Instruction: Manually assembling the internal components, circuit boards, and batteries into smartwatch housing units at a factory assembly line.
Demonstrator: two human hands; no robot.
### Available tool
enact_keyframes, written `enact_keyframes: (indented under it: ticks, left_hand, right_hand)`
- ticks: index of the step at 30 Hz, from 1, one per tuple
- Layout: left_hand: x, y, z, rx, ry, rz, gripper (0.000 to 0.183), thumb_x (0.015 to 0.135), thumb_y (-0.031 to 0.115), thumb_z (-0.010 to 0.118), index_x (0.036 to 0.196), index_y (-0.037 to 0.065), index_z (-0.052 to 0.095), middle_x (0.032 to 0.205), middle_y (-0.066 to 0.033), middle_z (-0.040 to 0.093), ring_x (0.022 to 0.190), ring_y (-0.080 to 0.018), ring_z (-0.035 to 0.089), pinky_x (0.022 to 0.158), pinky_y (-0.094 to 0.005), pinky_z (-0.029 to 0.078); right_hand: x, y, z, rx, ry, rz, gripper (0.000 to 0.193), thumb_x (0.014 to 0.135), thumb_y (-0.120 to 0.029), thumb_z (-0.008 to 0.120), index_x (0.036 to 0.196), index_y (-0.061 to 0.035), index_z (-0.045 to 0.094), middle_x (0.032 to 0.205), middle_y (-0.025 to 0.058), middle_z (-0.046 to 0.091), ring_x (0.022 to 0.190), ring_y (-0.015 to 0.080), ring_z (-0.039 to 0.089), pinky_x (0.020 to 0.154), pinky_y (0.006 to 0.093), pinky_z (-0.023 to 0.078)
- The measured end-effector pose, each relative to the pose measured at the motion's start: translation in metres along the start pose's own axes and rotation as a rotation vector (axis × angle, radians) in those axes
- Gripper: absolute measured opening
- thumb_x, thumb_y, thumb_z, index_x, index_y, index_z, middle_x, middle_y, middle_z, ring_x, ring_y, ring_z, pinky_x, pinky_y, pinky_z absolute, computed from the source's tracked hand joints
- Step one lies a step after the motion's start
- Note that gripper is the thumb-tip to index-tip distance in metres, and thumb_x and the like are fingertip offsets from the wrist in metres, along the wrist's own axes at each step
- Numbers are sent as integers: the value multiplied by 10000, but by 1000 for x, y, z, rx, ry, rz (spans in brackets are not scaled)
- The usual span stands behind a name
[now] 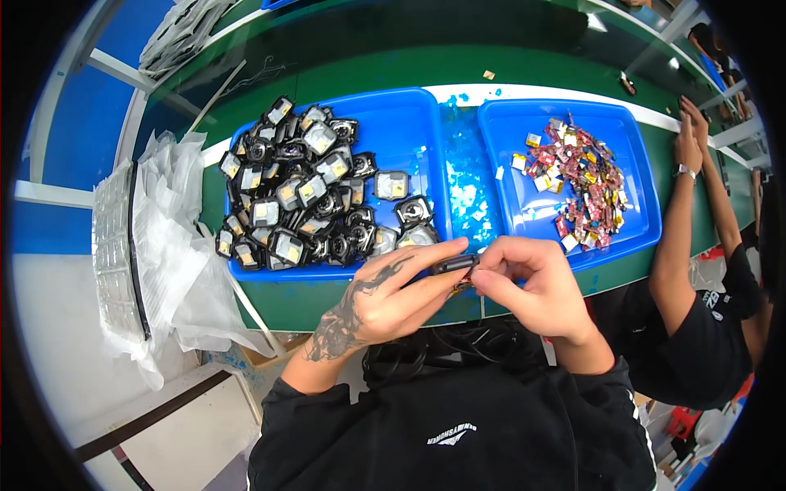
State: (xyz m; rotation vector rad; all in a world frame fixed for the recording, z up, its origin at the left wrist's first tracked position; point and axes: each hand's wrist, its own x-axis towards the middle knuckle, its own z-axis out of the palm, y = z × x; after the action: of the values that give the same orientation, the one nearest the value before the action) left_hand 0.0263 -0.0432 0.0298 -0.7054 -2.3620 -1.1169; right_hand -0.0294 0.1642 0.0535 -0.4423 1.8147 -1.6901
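Left hand point(383, 299) is gripping a black case point(455, 264), right hand point(536, 286) alongside pinching its end. Seemingly light, stiff, it's favoring edge holds.

One left tray point(397, 131), one right tray point(524, 233), two hands: one left hand point(381, 303), one right hand point(536, 282).
In the left tray, dozens of cases point(311, 190), too heaped for an exact count; right of it, dozens of small parts point(591, 176), overlapping beyond counting; by its near right corner, one held case point(454, 264); far right of it, one bracelet point(686, 171).
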Motion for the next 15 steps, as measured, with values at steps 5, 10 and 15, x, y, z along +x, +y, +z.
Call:
enact_keyframes:
  ticks: [5, 10, 15]
  left_hand:
    - [-6, 2, 0, 22, -7, -13, 251, 668, 45, 800, 905, 25, 721, 1108, -157, 684, 831, -264, 702, 670, -330, 570]
    - [-4, 4, -2, 24, -11, -12, 205, 711, 35, 786, 909, 38, 732, 1071, -142, 693, 806, -244, 701, 652, -319, 565]
    - [-6, 19, -3, -247, -119, -479, 165, 800, -23, 718, 964, -8, 719, 969, -116, 694, 789, -214, 700, 669, -305, 569]
  right_hand:
    - [-4, 1, -1, -18, 67, -44, 114, 884, -109, 684, 872, 4, 670, 728, -3, 621, 630, 24, 521, 545, 196, 402]
    - [-3, -1, -2, -83, 51, -88, 78, 843, -54, 694, 862, 13, 658, 760, 36, 635, 662, 66, 564, 565, 211, 434]
    - [3, 5, -3, -457, 122, -532, 139, 714, 19, 730, 817, -5, 640, 739, 79, 634, 632, 170, 602, 559, 261, 465]
